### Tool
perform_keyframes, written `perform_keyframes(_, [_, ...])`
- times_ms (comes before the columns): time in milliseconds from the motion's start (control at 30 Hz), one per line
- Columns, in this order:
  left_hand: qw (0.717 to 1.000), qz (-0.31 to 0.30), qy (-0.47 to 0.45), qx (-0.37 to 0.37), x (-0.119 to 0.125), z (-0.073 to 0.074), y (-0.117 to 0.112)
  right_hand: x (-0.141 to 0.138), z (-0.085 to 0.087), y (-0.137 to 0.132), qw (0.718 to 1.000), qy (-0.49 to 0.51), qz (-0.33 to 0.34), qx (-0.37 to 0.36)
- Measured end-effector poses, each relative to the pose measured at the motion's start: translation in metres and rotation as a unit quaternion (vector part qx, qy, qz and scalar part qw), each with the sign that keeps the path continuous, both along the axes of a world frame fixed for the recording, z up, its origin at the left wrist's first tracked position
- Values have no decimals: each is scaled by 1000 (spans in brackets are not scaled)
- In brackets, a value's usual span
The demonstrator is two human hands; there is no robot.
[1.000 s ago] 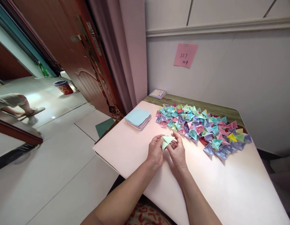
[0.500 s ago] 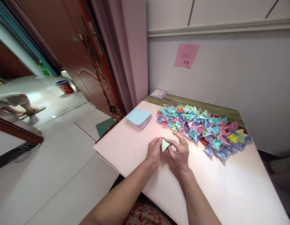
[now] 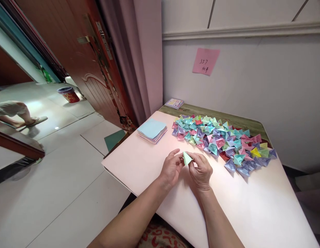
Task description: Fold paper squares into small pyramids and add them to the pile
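Observation:
A small pale green folded paper (image 3: 187,158), roughly triangular with layers showing at its left edge, is between my hands above the table. My right hand (image 3: 201,170) pinches it by the right side, thumb below and fingers along the top. At its left edge, the curled fingers of my left hand (image 3: 172,168) hold the paper, while the left thumb is raised away from it. Beyond my hands lies a wide heap of folded paper boats (image 3: 213,148) in blue, purple, pink, green, red and yellow. To the left sits a stack of square paper sheets (image 3: 152,130), light blue on top.
The pale pink tabletop (image 3: 131,158) has a green wood-look strip (image 3: 227,119) at the back, where a small printed packet (image 3: 174,103) lies. A pink note (image 3: 205,61) hangs on the wall. An open brown door (image 3: 79,62), a bin (image 3: 68,94) and a person's leg (image 3: 22,112) are at left.
The green paper has shifted slightly right and turned, so its layered edge shows. My left thumb has lifted off it, and my right fingers have closed in around it.

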State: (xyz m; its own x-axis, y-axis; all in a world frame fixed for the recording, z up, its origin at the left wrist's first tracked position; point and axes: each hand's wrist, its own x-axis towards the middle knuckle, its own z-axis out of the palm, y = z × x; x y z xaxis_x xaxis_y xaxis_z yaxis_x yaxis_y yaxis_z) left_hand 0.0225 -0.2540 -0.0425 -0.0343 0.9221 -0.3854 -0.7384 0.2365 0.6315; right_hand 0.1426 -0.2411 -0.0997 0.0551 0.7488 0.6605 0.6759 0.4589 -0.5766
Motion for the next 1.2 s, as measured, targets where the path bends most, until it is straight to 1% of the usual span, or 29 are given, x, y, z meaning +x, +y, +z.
perform_keyframes(133, [999,26,15,-14,4,-7,1,-2,-5,0,999,-37,-10,39])
perform_keyframes(233, [1000,6,29,6,4,-11,2,-5,-7,0,995,-54,-19,79])
perform_keyframes(300, [999,-10,34,24,5,-11,2,-6,-6,0,994,-61,-23,87])
perform_keyframes(400, [998,-17,41,36,7,-11,1,-7,-2,-1,994,-67,-29,80])
perform_keyframes(500, [996,-20,74,45,10,-11,0,-7,5,-3,994,-71,-43,67])
perform_keyframes(600, [992,-35,108,49,11,-13,-2,-6,11,-5,995,-70,-51,51])
perform_keyframes(667, [991,-46,113,50,10,-14,-1,-6,13,-6,995,-71,-54,39])
perform_keyframes(800, [994,-64,86,31,4,-16,1,-7,12,-7,996,-71,-46,31])
perform_keyframes(933, [994,-83,74,2,-4,-17,5,-8,7,-5,998,-51,-12,19])
perform_keyframes(1033, [991,-87,104,-11,-12,-17,7,-6,6,-5,998,-15,52,-17])
perform_keyframes(1100, [988,-79,132,-6,-19,-15,9,-6,7,-5,993,50,90,-54])
perform_keyframes(1167, [983,-70,171,3,-26,-14,10,-5,9,-4,976,155,107,-113])
perform_keyframes(1200, [978,-66,196,10,-29,-13,11,-5,10,-4,959,212,112,-153])
